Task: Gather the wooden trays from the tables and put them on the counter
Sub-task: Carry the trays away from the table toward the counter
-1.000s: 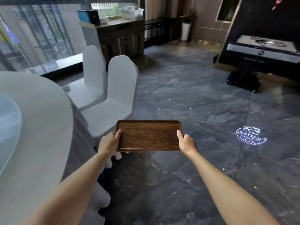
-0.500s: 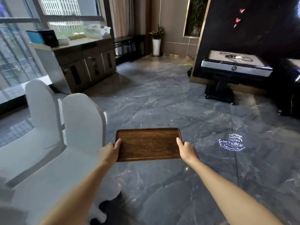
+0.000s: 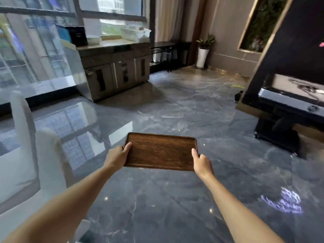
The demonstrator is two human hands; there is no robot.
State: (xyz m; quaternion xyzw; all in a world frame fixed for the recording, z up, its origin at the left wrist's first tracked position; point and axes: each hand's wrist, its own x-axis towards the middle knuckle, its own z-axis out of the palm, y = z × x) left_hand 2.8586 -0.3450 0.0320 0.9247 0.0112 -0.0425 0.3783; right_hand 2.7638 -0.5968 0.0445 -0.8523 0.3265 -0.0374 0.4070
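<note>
A dark brown wooden tray (image 3: 160, 151) is held level in front of me, above the grey marble floor. My left hand (image 3: 117, 156) grips its left short edge, thumb on top. Its right short edge sits in my right hand (image 3: 201, 162), thumb resting on the rim. The tray carries nothing. Ahead and to the left, under the window, stands a dark cabinet counter (image 3: 115, 67) with boxes and white items on its top.
Two white-covered chairs (image 3: 49, 155) stand close on my left. A black stand with a flat device (image 3: 287, 109) is at the right. A potted plant (image 3: 203, 51) sits in the far corner. Open floor (image 3: 175, 106) lies between me and the counter.
The view has swung right and away from the round table, which is out of sight now. The counter has come closer and more central. Both hands keep the same hold on the tray.
</note>
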